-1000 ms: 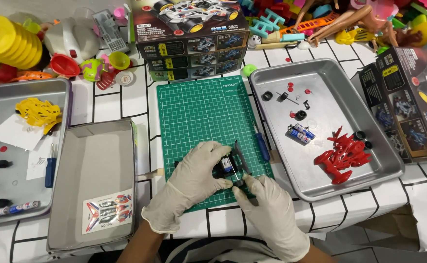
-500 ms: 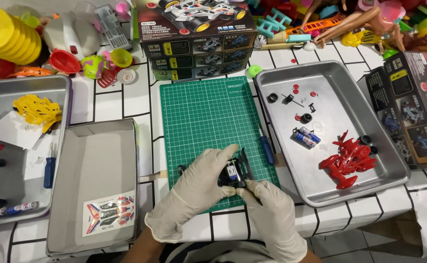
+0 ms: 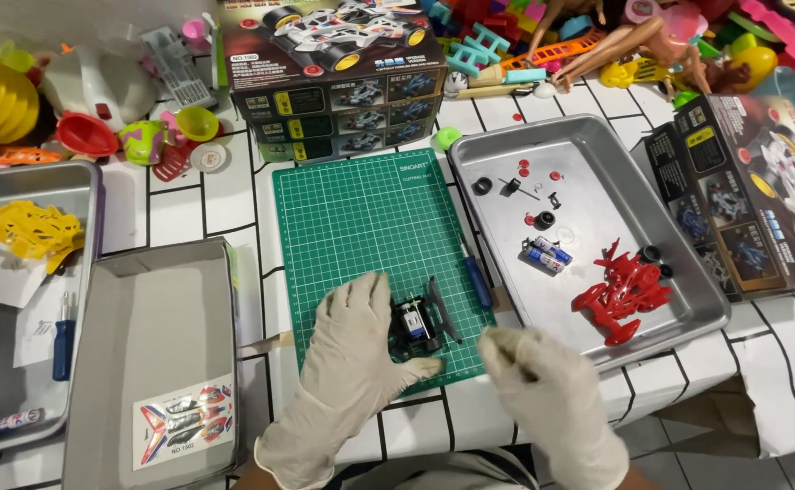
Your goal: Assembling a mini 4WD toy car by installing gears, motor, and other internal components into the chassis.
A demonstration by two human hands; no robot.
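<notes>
Head view: left gloved hand (image 3: 352, 349) spread flat, thumb and palm touching small black toy car chassis (image 3: 418, 325) at near edge of green cutting mat (image 3: 361, 227). Right gloved hand (image 3: 538, 377), earlier on chassis, now lifted off to right, fingers loosely curled, holding nothing. Blue-handled screwdriver (image 3: 477, 279) lies just right of chassis.

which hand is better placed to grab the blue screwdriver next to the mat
Right, probably. The right hand hangs free just below the blue screwdriver at the mat's right edge, while the left hand rests against the small black chassis and sits farther from it.
</notes>
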